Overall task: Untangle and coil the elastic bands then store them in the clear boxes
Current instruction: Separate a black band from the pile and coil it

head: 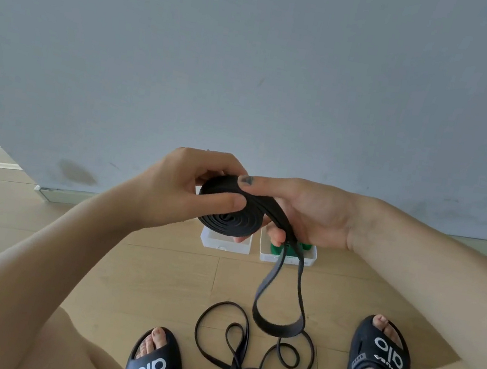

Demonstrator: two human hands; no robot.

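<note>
Above a light wooden floor by a grey wall, the left hand is pinching a wide black elastic band's flat coil to stop unwinding, while the right hand is grasping and feeding its hanging tail above two clear plastic boxes.

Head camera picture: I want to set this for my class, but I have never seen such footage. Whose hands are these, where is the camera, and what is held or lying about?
There is no machine here. A person wears one camera on the head, looking down at their own hands. The left hand grips a coiled black elastic band; the right hand feeds its loose tail. On the wooden floor lies a thinner tangled black band between two sandalled feet. Beyond stand two clear boxes; the right one holds something green.
</note>
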